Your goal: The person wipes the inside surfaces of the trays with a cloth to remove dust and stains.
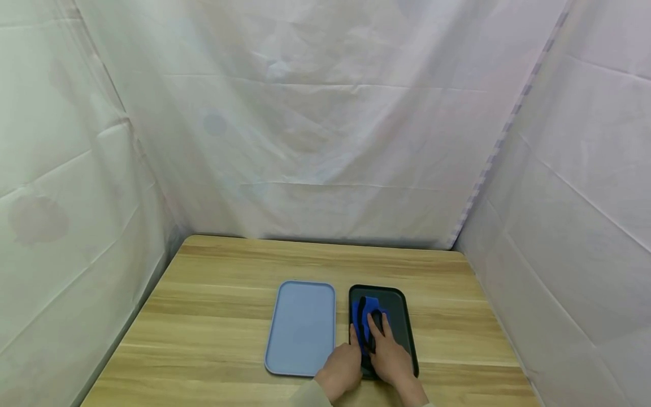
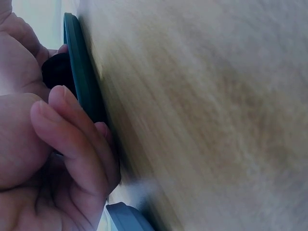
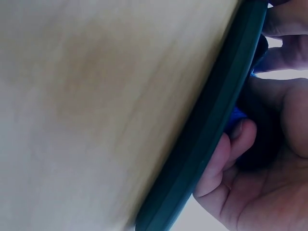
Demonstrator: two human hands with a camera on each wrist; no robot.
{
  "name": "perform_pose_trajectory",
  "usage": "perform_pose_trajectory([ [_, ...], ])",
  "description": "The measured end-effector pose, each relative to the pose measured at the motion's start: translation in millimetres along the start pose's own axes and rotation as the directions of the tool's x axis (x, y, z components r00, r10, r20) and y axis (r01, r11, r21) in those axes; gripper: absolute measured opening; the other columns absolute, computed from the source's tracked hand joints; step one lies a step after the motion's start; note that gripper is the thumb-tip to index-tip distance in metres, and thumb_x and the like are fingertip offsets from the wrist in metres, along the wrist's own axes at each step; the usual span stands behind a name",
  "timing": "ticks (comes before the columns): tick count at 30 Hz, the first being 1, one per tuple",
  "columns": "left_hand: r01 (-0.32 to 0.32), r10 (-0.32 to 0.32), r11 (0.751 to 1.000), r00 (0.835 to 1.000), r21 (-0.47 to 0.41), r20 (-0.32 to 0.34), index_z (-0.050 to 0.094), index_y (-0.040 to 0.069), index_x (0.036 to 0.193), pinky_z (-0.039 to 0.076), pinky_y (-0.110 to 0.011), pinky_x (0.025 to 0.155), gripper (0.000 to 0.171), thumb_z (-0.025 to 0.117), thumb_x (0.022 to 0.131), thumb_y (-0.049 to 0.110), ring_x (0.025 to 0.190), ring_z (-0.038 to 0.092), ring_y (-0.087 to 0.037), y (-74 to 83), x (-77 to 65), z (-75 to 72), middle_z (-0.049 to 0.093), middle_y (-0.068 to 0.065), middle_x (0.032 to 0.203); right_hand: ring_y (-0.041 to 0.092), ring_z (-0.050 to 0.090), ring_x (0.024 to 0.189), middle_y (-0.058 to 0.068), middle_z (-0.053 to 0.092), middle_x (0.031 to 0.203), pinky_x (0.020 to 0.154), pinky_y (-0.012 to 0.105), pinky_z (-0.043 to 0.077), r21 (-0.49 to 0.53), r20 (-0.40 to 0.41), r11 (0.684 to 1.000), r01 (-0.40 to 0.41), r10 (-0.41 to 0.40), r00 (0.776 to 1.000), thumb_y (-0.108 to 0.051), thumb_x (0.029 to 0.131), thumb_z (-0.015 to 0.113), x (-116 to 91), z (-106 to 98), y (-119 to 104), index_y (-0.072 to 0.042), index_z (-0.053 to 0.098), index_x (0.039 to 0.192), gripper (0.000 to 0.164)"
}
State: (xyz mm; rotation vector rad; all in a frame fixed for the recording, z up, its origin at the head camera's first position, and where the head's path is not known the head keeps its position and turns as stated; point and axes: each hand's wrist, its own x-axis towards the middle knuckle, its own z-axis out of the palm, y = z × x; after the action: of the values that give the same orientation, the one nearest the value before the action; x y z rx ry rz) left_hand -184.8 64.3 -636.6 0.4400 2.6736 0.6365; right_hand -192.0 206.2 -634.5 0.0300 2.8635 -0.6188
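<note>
A blue item with black strap-like parts (image 1: 372, 305) lies in the dark green tray (image 1: 400, 316) on the right. Its exact kind cannot be told. My right hand (image 1: 390, 356) lies over its near part, with two fingers spread forward along the black piece. In the right wrist view, other fingers (image 3: 243, 137) curl in against the blue and black material just inside the tray rim. My left hand (image 1: 343, 364) reaches over the tray's near left edge, one finger stretched along the item's left side. The left wrist view shows its other fingers (image 2: 72, 130) bent; its thumb tip is hidden.
A light blue tray (image 1: 301, 328) lies left of the dark one, a narrow strip of table between them. The wooden table (image 1: 203, 316) extends around both trays. White sheeting (image 1: 305, 141) hangs behind the table and along both sides.
</note>
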Motion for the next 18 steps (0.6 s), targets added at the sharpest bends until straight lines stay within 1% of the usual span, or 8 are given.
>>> perform_pose_trajectory([
  [5,-0.001,0.001,1.000,1.000,0.005,-0.001,0.024,-0.006,0.161,0.044,-0.029,0.045,0.088,0.074,0.090,0.010,0.044,0.048,-0.015,0.8,-1.1,-1.3,0.052,-0.002,0.054,0.019,0.047,0.045,0.022,0.020,0.171,0.045,0.034,0.036,0.002,0.006,1.000,-0.004,0.004,1.000,-0.022,0.094,0.075,-4.0,-0.2,-0.8,-0.031,0.033,0.163,0.081],
  [10,0.012,-0.012,1.000,1.000,0.027,0.001,0.024,-0.005,0.161,0.046,-0.029,0.047,0.090,0.076,0.090,0.014,0.046,0.050,-0.015,2.5,-2.5,-2.4,0.053,-0.002,0.055,0.019,0.049,0.047,0.022,0.019,0.172,0.046,0.035,0.037,-0.004,0.018,1.000,-0.007,0.007,1.000,-0.022,0.095,0.075,-3.9,2.3,2.0,-0.032,0.032,0.164,0.082],
  [18,0.017,-0.017,1.000,1.000,0.025,-0.015,0.023,-0.006,0.161,0.049,-0.030,0.051,0.091,0.076,0.089,0.011,0.051,0.053,-0.015,1.9,-1.1,0.1,0.058,-0.005,0.063,0.018,0.049,0.049,0.018,0.019,0.173,0.046,0.034,0.036,0.008,0.039,1.000,0.002,-0.002,0.999,-0.023,0.094,0.076,-3.7,1.2,11.2,-0.037,0.032,0.163,0.084],
])
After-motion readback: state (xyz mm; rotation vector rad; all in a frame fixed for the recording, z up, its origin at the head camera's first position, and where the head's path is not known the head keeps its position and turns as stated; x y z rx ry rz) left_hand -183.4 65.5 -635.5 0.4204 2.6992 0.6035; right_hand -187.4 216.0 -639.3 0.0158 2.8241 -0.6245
